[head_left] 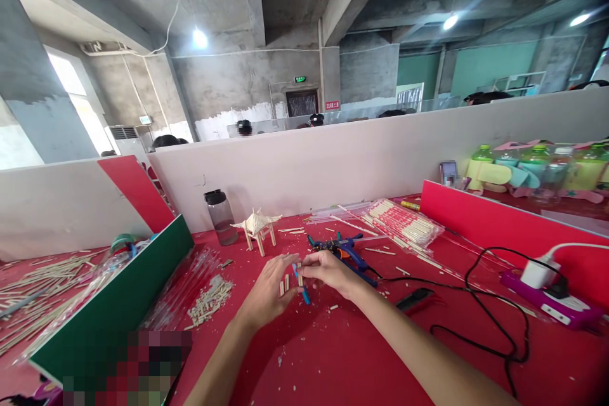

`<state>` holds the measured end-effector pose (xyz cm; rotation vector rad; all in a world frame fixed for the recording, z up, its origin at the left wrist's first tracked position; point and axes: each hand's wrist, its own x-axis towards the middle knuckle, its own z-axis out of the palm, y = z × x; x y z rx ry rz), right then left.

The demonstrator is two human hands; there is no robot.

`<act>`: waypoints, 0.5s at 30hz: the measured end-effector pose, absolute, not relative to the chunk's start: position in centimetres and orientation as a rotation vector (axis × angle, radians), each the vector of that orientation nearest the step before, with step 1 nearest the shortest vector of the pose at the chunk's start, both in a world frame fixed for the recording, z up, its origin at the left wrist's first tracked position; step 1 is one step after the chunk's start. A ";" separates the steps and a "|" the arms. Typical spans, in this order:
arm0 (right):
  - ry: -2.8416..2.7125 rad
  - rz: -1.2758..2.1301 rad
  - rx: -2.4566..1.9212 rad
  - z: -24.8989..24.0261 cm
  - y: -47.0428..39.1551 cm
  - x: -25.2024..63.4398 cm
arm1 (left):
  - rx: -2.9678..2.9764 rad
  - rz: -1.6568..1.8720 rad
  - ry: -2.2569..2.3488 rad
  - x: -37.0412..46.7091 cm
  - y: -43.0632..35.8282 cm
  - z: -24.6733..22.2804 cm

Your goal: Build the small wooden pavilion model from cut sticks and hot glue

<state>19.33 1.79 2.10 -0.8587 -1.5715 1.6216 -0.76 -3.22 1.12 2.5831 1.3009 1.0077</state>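
Note:
In the head view, my right hand (328,271) pinches a short wooden stick (300,278) between thumb and fingertips. My left hand (267,287) is beside it, its fingers stretched out and its thumb apart, close to the stick's lower end; whether the thumb touches it I cannot tell. A narrow blue piece (306,295) lies under the stick, partly covered. Short cut sticks (284,284) lie between my hands. Behind them stands a small pavilion model (257,223) made of sticks. A blue and black glue gun (347,250) rests just beyond my right hand.
A dark-lidded bottle (221,219) stands at the back. Stick bundles (404,222) lie in plastic at right, near a utility knife (415,298), a looping black cable (469,288) and a purple power strip (554,304). Stick offcuts (209,301) are heaped by the green divider (118,304).

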 end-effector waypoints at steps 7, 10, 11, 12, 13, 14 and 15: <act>-1.558 1.648 -0.830 2.1 1.7 19.3 | 2.539 1.045 1.299 -0.7 -3.3 1.0; -1.546 1.643 -0.840 2.3 1.6 19.3 | 2.527 1.049 1.294 -0.7 -3.3 1.0; -1.542 1.644 -0.841 2.3 1.5 19.3 | 2.523 1.046 1.290 -0.7 -3.3 1.0; -1.538 1.645 -0.841 2.3 1.5 19.3 | 2.520 1.041 1.285 -0.6 -3.3 1.0; -1.537 1.647 -0.840 2.3 1.5 19.3 | 2.516 1.040 1.278 -0.6 -3.4 1.0; -1.536 1.649 -0.838 2.3 1.5 19.3 | 2.511 1.041 1.269 -0.6 -3.4 1.0; -1.535 1.651 -0.833 2.2 1.6 19.3 | 2.505 1.044 1.261 -0.5 -3.4 1.0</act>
